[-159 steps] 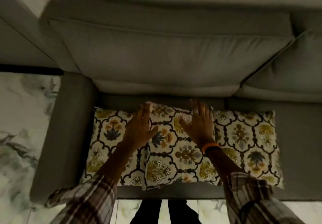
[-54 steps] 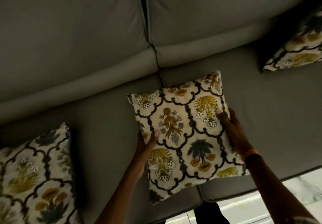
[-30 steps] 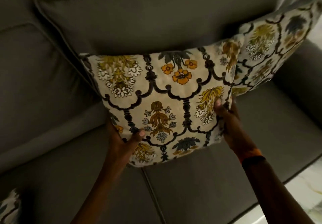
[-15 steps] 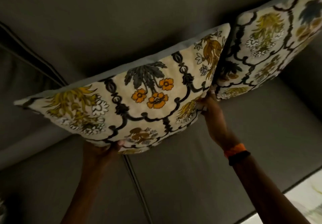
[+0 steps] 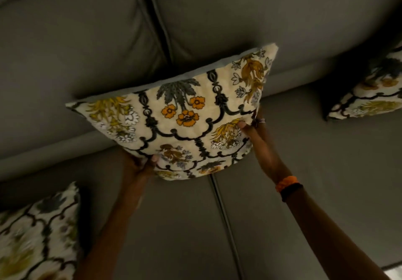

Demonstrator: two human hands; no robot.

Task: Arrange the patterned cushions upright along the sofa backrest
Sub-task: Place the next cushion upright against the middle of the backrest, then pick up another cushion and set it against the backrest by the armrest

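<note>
A cream cushion (image 5: pixel 185 118) with black lattice and yellow, orange and grey flowers is held upright against the grey sofa backrest (image 5: pixel 239 18), just right of the seam between two back pads. My left hand (image 5: pixel 139 166) grips its lower left edge and my right hand (image 5: pixel 261 147) grips its right edge. A second patterned cushion (image 5: pixel 37 234) lies at the lower left on the seat. A third patterned cushion (image 5: pixel 369 92) stands at the far right against the backrest, partly cut off by the frame.
The grey seat (image 5: pixel 304 192) stretches below the held cushion, with a seam (image 5: pixel 224 221) running down between two seat pads. A sliver of pale floor (image 5: pixel 391 271) shows at the bottom right corner.
The held cushion has shifted left, away from the right cushion it sat next to, and now stands near the backrest seam. The left cushion has come back into view.
</note>
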